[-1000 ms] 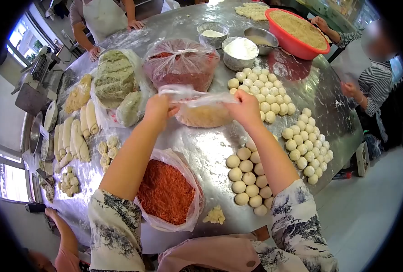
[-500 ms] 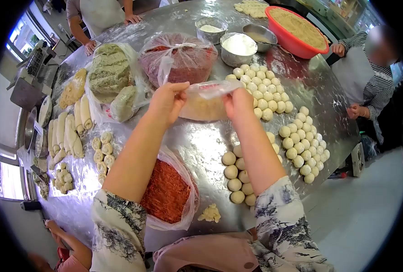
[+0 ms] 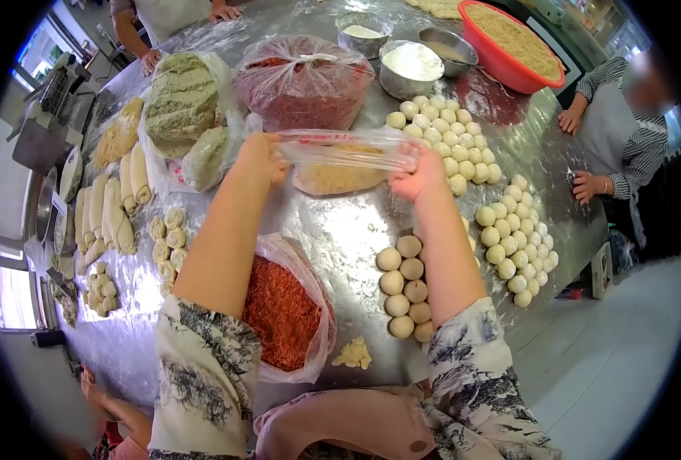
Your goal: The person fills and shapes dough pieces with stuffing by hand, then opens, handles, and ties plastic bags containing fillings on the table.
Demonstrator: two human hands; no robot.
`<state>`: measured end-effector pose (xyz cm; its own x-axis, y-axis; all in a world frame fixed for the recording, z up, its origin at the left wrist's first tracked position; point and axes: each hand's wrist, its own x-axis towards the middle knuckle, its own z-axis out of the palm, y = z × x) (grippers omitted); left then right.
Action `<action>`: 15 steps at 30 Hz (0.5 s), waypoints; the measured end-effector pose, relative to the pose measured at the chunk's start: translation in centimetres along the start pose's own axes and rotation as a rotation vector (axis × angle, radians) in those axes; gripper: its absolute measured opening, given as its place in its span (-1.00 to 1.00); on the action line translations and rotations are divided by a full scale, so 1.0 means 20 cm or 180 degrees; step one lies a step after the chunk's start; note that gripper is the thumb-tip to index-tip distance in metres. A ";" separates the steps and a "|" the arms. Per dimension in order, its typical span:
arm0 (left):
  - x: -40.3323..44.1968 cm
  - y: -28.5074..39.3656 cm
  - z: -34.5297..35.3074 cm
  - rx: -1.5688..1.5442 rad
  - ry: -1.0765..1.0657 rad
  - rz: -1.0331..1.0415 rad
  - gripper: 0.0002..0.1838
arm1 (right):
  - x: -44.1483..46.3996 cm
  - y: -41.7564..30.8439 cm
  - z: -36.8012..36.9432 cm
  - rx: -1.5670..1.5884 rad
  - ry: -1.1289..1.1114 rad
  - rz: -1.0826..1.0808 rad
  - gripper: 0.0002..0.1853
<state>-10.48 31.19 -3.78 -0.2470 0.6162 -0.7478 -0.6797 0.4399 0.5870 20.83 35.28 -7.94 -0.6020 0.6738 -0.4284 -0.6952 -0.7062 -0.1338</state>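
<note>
My left hand (image 3: 261,159) and my right hand (image 3: 420,175) are closed on the two sides of the mouth of a clear plastic bag (image 3: 348,156). The bag's top edge is stretched flat between them. A pale yellowish filling (image 3: 336,179) shows in its lower part, which rests on the metal table. Just behind it sits a larger tied plastic bag (image 3: 302,84) with dark red contents. Nearer my body, between my forearms, an open bag of red shredded filling (image 3: 279,314) stands beside a small yellowish lump of dough (image 3: 353,353).
Round dough balls (image 3: 405,287) sit in several groups to the right. Bagged green dough (image 3: 183,107) and dough rolls (image 3: 110,215) lie left. Bowls of white powder (image 3: 411,61) and a red basin (image 3: 513,46) stand at the back. A co-worker (image 3: 624,130) stands at the right edge.
My hands have moved apart, pulling the bag's mouth wide and taut. The co-worker's hands at the right have moved onto the table edge. The view has shifted slightly.
</note>
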 end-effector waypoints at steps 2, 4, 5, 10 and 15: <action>0.04 0.00 -0.02 0.0195 0.0094 0.0076 -0.91 | -0.01 -0.03 -0.02 -0.0183 0.0616 -0.0587 -0.96; -0.14 -0.03 0.05 0.0987 0.0398 0.0491 -0.85 | -0.09 -0.02 0.08 -0.0752 0.1457 -0.1368 -0.92; -0.13 -0.07 0.05 0.1573 0.0995 0.1836 -0.81 | -0.16 0.02 0.17 -0.1474 0.1660 -0.2083 -0.90; -0.46 -0.17 0.09 0.4262 -0.0119 0.6633 -0.60 | -0.32 0.24 0.48 -0.4924 0.0221 -0.5806 -0.76; -0.28 -0.23 0.08 0.5574 -0.1185 0.4336 -0.74 | -0.03 0.39 0.31 -0.7280 0.0207 -0.2368 -0.76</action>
<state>-4.83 26.66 -1.83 0.3524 0.9215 0.1634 0.8705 -0.3869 0.3041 13.27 30.76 -3.25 -0.5195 0.8462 0.1183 0.6729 0.4905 -0.5537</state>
